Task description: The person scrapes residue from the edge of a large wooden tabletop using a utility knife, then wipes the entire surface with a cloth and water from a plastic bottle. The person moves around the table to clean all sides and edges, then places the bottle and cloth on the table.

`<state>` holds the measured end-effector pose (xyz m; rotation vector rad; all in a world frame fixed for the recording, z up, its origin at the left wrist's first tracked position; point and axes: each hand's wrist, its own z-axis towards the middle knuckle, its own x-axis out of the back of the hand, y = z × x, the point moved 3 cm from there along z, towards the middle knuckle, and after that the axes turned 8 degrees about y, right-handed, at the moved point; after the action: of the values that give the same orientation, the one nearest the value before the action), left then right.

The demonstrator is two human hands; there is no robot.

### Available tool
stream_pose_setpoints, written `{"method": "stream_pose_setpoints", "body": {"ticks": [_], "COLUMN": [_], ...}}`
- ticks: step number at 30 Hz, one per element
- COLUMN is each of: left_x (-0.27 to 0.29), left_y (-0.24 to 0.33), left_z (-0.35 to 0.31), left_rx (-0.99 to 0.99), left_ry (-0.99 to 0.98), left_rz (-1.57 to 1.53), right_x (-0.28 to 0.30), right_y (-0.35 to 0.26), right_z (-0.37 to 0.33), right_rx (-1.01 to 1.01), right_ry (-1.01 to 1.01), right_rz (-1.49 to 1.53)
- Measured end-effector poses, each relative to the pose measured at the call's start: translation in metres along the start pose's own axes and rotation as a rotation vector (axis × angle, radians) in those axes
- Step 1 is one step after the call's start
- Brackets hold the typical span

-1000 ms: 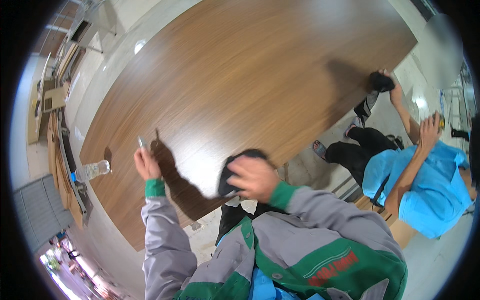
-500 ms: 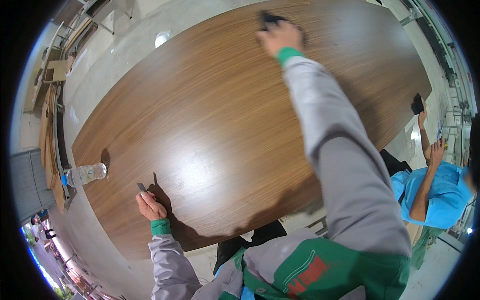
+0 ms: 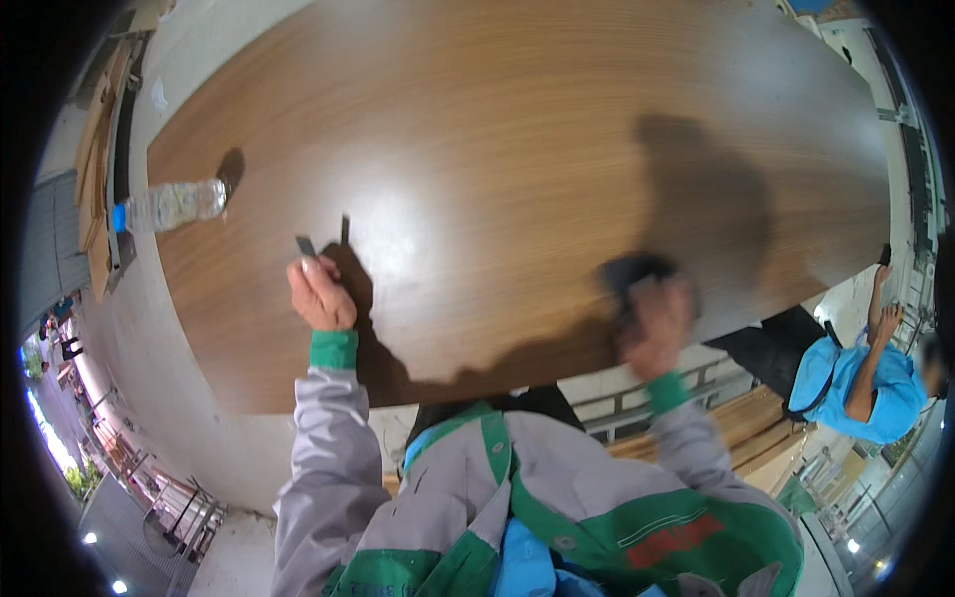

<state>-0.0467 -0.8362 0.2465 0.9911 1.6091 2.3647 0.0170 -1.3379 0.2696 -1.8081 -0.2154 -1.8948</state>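
Observation:
A wide brown wood-grain board (image 3: 477,169) stretches out in front of me. Between the thumb and fingers of my left hand (image 3: 321,293), a small flat dark grey strip, perhaps a blade (image 3: 305,245), points upward over the board's near left part. My right hand (image 3: 659,323) is smeared by motion near the board's front edge, its fingers closed on a black cloth (image 3: 629,279). Whether the cloth touches the surface I cannot tell. A clear plastic bottle (image 3: 174,206) with a blue cap lies or stands at the board's left end.
At the right end a person in a blue shirt (image 3: 860,383) has a hand by a small black thing (image 3: 884,255) on the board's corner. Wooden planks (image 3: 741,423) lie below the near edge. Stacked brown panels (image 3: 96,179) stand at the far left.
My right hand has come back from the board's far side to its near edge with the black cloth. The view has shifted, and my left hand still pinches the strip.

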Motion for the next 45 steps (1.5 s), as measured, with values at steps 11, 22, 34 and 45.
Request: {"method": "stream_pose_setpoints", "body": {"ticks": [11,22,34,45], "left_x": [-0.002,0.343,0.455,0.508], "left_y": [-0.001,-0.194,-0.231,-0.251], "left_z": [0.014,-0.092,-0.258,-0.398], "left_rx": [0.047,0.361,0.650,0.987], "left_ry": [-0.045,0.367,0.740,0.947], "left_rz": [-0.266,-0.324,-0.298,-0.032], "right_x": [-0.063,-0.030,-0.181,-0.103], "right_y": [-0.201,-0.182,-0.668,-0.409], "right_z": [0.121,-0.059,-0.010,-0.027], "right_rx": [0.297,0.592,1.118,1.038], "right_ry": [0.442,-0.061,-0.010,-0.233], "right_rz": [-0.207,-0.061,0.336,0.043]}}
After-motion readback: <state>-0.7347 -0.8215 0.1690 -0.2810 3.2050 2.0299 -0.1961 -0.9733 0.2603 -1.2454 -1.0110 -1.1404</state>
